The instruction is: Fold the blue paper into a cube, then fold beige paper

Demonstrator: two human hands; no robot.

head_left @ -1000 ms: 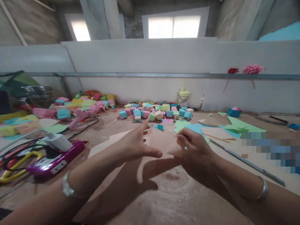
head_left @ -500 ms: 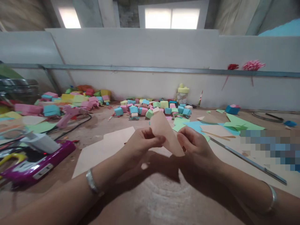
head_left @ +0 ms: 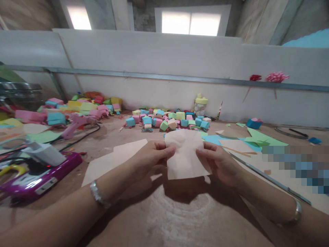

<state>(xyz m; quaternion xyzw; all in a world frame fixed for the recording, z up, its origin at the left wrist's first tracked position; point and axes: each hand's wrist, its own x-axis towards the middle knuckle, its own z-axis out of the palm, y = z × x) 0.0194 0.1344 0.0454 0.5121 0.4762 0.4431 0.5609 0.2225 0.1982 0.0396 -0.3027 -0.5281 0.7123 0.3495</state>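
A pale cream square of paper (head_left: 187, 156) is held up over the table, slightly creased and spread out between my two hands. My left hand (head_left: 159, 151) pinches its left edge, thumb on the near face. On the opposite edge, my right hand (head_left: 214, 154) grips it between thumb and fingers; some fingers are hidden behind the sheet. Larger cream paper sheets (head_left: 113, 157) lie flat beyond my left forearm. To the right of my right hand, a long thin metal blade or ruler (head_left: 272, 178) rests on more cream paper.
Several small coloured paper cubes (head_left: 147, 120) sit along the back. On the left are a pink glue gun (head_left: 73, 125), its cord, and a purple power strip (head_left: 64, 169) with a white plug (head_left: 46, 154). A yellow-lidded jar (head_left: 200, 106) and green paper scraps (head_left: 267, 139) lie toward the right.
The paper was folded or curled over at a slant; now it is opened out flat, facing me. My right hand has moved slightly right, and both hands grip opposite edges.
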